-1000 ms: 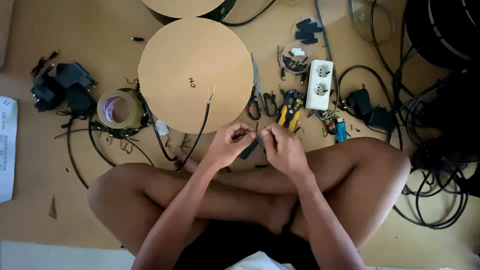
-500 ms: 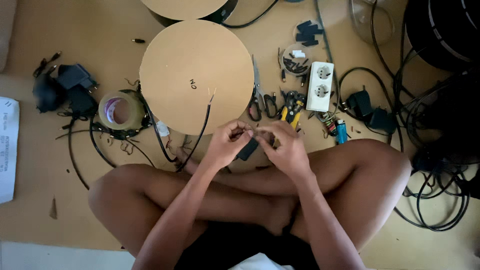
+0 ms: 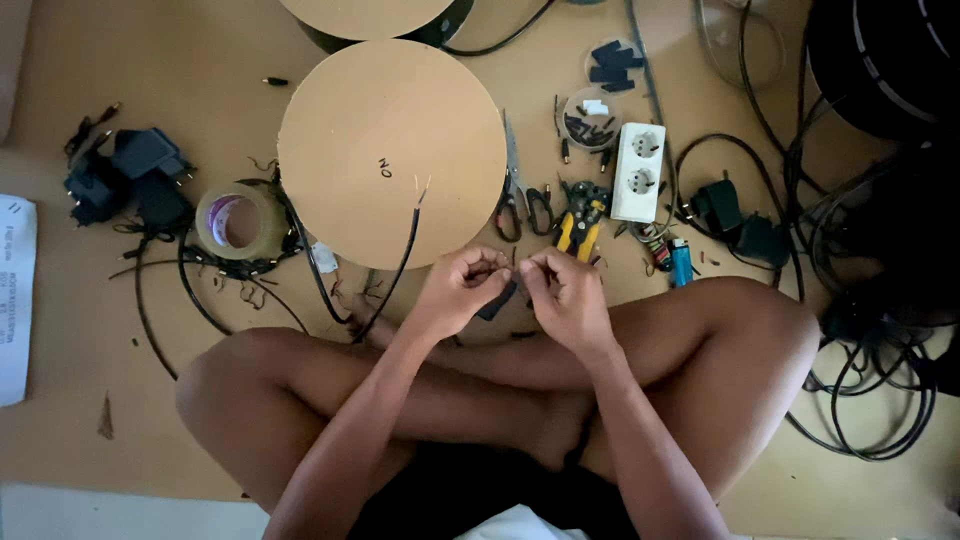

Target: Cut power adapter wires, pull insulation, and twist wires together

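I sit cross-legged on a tan floor. My left hand (image 3: 460,292) and my right hand (image 3: 563,297) meet above my shins, fingertips pinched together on a small dark wire piece (image 3: 500,296) held between them. Just beyond the hands lies a round cardboard disc (image 3: 390,150). A black cable (image 3: 395,268) with bared ends rests across the disc's near edge, running down to my left hand's side.
Scissors (image 3: 512,190), yellow-handled wire strippers (image 3: 578,222), a white double socket (image 3: 640,172) and a blue lighter (image 3: 682,262) lie right of the disc. A tape roll (image 3: 238,218) and black adapters (image 3: 130,180) sit left. Black cable coils (image 3: 870,400) fill the right side.
Both hands stay together in the same spot, with only small finger movements on the piece between them. The view has shifted slightly.
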